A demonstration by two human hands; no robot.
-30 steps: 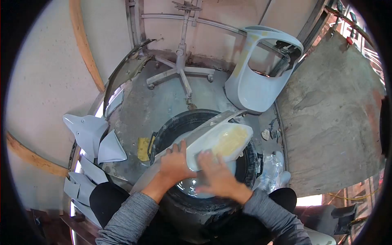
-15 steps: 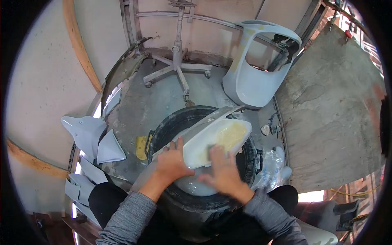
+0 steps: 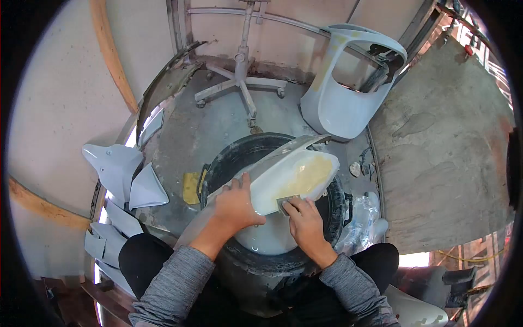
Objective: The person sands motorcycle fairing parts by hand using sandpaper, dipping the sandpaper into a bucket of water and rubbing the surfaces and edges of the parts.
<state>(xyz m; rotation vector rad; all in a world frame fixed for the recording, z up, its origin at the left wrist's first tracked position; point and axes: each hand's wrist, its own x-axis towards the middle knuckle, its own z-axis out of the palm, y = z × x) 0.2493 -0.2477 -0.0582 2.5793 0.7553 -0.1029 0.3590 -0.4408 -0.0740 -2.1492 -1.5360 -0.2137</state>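
Observation:
A white moulded panel point(image 3: 267, 192) with a yellowish filler patch lies tilted across a black tub point(image 3: 218, 162) of cloudy water. My left hand point(image 3: 235, 207) grips the panel's near left part, fingers over its upper side and thumb at the lower edge. My right hand point(image 3: 308, 224) pinches a small grey piece of sandpaper point(image 3: 284, 205) against the panel's lower edge, just below the filler. Part of the panel is hidden under my left hand and forearm.
Left of the tub lies a yellow sponge point(image 3: 190, 188). Several white body panels point(image 3: 113, 166) lean along the left wall. A wheeled stand point(image 3: 241, 76) and a large white fairing point(image 3: 343, 111) stand behind. A clear plastic bag point(image 3: 357, 223) lies right of the tub.
My right hand, blurred before, has moved slightly right and down to the panel's edge, and the sandpaper now shows clearly. My left hand keeps its hold. The view has shifted slightly.

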